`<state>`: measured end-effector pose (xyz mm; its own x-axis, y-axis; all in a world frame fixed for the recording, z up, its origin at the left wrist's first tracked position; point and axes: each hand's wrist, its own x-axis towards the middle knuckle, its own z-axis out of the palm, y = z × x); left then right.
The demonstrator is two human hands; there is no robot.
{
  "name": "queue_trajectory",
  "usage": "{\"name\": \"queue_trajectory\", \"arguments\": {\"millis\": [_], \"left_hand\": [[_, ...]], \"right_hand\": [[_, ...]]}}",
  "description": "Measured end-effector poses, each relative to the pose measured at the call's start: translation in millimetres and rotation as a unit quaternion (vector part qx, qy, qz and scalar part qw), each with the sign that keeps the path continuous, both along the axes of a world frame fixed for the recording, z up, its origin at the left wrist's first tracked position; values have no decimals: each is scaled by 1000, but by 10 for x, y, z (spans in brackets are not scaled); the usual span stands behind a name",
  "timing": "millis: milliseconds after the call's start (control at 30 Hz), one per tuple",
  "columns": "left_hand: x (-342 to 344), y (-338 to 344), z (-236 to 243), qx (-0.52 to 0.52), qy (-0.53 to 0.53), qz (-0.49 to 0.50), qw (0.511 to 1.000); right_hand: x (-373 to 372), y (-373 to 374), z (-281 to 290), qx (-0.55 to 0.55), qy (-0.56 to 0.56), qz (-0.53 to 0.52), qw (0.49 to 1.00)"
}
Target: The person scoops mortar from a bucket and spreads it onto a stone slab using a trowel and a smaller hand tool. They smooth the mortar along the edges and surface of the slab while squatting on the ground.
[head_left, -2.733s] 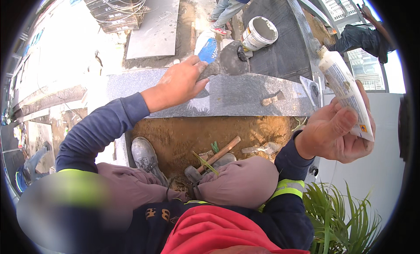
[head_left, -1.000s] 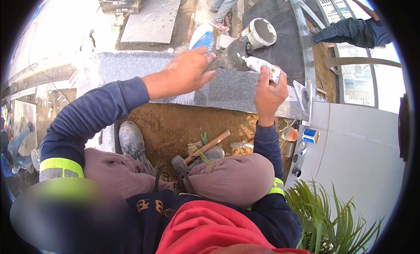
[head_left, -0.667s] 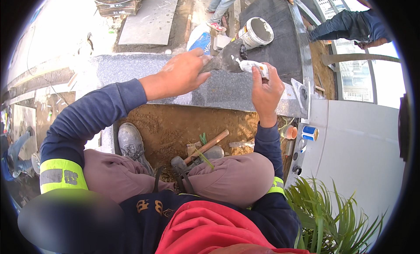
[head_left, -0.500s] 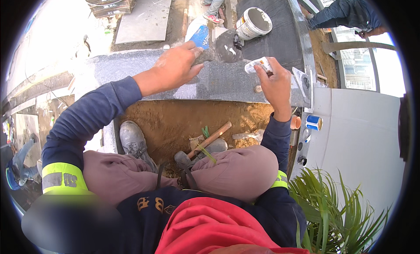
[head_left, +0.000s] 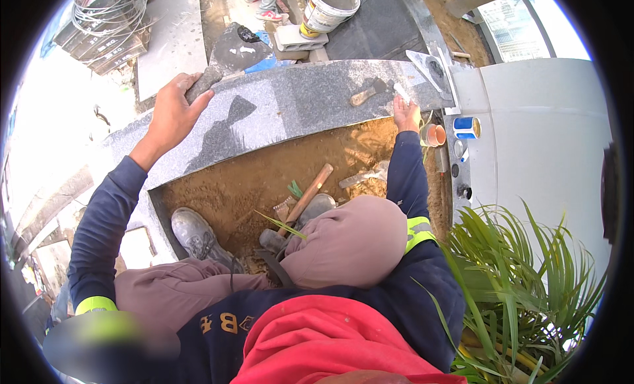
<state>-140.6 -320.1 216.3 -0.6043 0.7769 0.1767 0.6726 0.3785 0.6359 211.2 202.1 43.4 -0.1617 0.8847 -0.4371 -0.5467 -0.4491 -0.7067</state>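
Your left hand (head_left: 173, 113) curls shut over the far edge of the curved grey granite kerb slab (head_left: 290, 110); your right hand (head_left: 404, 113) rests fingers-down, holding nothing I can make out. The slab looks heavy, stiff and smooth; grip its edges.

Granite slab (head_left: 297, 110): speckled grey stone, smooth, matt. Hammer (head_left: 305, 199): wood handle. Sand bed (head_left: 264, 179): loose, grainy. Bucket (head_left: 327, 7): white plastic.

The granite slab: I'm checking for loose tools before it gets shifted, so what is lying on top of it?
On the granite slab lie a small trowel and both hands: left hand gripping its far edge, right hand by a white stick. Anything under the palms is hidden.
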Motion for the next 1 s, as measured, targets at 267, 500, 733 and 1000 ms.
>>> {"name": "queue_trajectory", "arguments": {"millis": [267, 500, 733, 1000], "left_hand": [[38, 64, -48, -9, -37, -17, 999], [154, 115, 63, -45, -106, -9, 993], [47, 151, -99, 43, -212, 0, 976], [2, 129, 102, 132, -359, 43, 923]], "right_hand": [[-877, -989, 192, 325, -643, 199, 664], [-975, -1018, -82, 300, -722, 223, 582], [-878, -884, -107, 237, -726, 177, 621], [-1260, -1751, 1000, 256, -186, 292, 902]]}}
